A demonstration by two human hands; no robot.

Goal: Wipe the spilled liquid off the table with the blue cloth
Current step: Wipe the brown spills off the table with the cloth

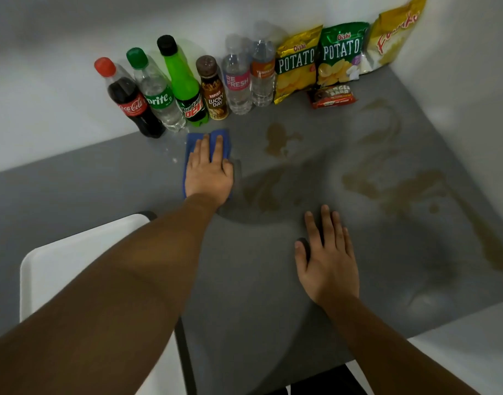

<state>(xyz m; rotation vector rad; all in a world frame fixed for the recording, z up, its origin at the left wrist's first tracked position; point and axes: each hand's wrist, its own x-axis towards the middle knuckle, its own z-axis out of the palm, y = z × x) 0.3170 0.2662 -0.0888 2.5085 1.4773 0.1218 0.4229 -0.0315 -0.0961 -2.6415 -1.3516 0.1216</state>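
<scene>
Upper centre, left hand (pixel 209 173) presses flat on blue cloth (pixel 193 143); right hand (pixel 328 259) rests open, empty; brown spill (pixel 393 186) mostly unwiped at right.

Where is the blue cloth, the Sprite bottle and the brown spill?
blue cloth (pixel 193 143), head view, bare far-left corner beside the fingers.
Sprite bottle (pixel 158 100), head view, its green label.
brown spill (pixel 276 138), head view, middle of the puddle nearest the bottles.
</scene>
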